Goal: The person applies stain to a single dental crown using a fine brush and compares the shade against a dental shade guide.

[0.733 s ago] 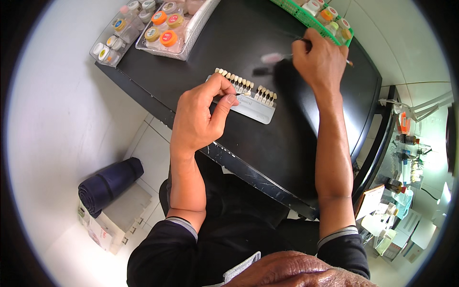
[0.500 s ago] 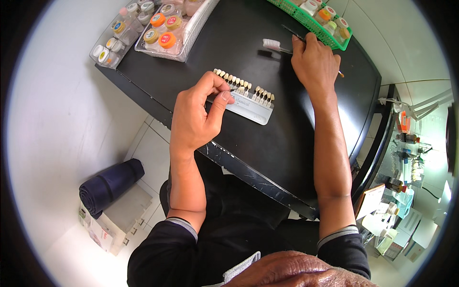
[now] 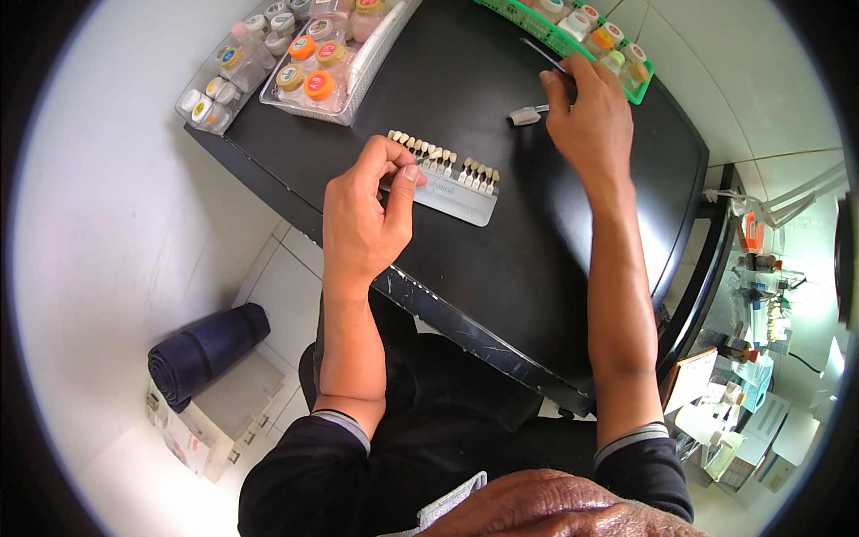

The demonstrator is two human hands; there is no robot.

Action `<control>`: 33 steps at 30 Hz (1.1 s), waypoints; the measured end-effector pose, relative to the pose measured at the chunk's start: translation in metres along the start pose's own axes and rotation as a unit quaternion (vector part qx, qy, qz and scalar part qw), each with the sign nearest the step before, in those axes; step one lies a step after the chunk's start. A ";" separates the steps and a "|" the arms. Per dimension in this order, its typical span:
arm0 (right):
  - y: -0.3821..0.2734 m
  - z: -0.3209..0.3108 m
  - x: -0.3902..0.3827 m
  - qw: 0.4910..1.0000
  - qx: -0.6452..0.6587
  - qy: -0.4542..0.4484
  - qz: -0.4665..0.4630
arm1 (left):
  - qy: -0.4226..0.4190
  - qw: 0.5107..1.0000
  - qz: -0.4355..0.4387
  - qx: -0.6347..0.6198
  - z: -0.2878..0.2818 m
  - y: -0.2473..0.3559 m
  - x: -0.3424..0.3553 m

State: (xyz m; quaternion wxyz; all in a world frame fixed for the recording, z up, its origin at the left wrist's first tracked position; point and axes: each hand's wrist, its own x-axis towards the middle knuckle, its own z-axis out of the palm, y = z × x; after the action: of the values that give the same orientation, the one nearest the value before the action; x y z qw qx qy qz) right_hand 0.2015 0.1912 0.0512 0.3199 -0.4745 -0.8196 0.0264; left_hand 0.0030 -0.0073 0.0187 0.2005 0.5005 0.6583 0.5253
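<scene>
A tooth shade guide [image 3: 458, 206], a pale grey holder with a row of tooth-shaped tabs and a gap in it, lies on the black table. Over its left part, my left hand [image 3: 369, 219] is closed in a pinch on a small shade tab [image 3: 435, 156], whose tooth end sticks out past the fingertips. My right hand [image 3: 591, 116], farther off at the right, has its fingers curled around a thin dark stick [image 3: 541, 54]; its far end is hidden by the hand. Just beside the right thumb, a toothbrush [image 3: 525, 117] shows its head low over the tabletop, its handle running under the hand.
A white basket [image 3: 351, 97] of capped jars stands at the back left, beside a clear box [image 3: 213, 114] of small jars. At the back right is a green basket [image 3: 559, 38] with bottles. A dark rolled mat [image 3: 210, 349] lies beyond the table's left edge.
The toothbrush head has come lower and nearer, turned from bristles up. The thin stick has shifted with my right hand. The shade tab in my left fingers shows more clearly.
</scene>
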 end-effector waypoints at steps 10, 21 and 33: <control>-0.068 -0.032 -0.032 0.929 -0.005 -0.344 -0.137 | 0.038 0.999 -0.006 -0.025 0.003 -0.004 0.000; -0.071 -0.026 -0.030 0.931 0.023 -0.342 -0.126 | 0.032 0.999 0.003 -0.032 0.002 -0.008 0.000; -0.069 -0.029 -0.009 0.902 0.274 -0.333 -0.022 | 0.035 0.999 0.041 -0.010 -0.004 -0.005 0.002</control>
State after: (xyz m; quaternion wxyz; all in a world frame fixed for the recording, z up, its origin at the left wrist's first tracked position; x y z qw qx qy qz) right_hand 0.1678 0.1387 0.0938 0.1460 -0.3136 -0.8492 0.3989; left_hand -0.0034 -0.0074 0.0166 0.1609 0.5063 0.6388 0.5565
